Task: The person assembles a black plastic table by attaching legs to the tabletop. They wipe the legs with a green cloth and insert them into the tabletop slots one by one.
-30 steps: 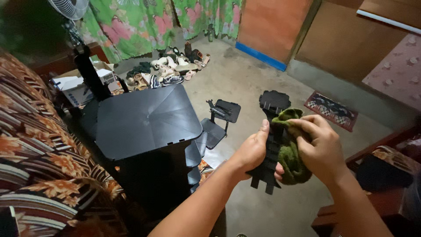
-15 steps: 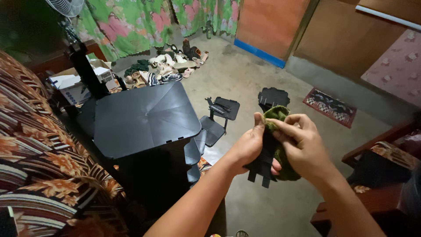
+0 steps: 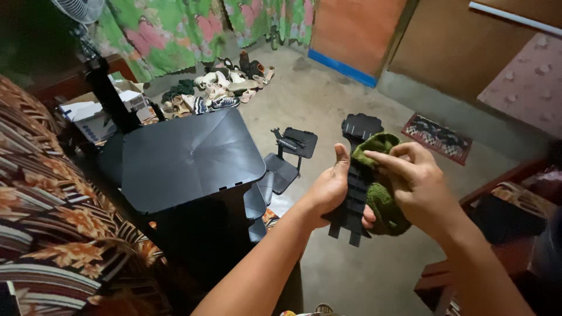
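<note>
Concrete floor (image 3: 328, 111) spreads below you, with a black plastic tabletop (image 3: 187, 158) at your left and shoes (image 3: 216, 88) by the flowered curtain (image 3: 175, 29). Your left hand (image 3: 331, 190) grips a flat black slotted plastic piece (image 3: 354, 193); your right hand (image 3: 418, 181) presses a green cloth (image 3: 383, 202) against it.

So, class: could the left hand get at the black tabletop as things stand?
Probably not right away: the left hand grips a black plastic part, so it isn't free, though nothing blocks the way to the tabletop.
</note>
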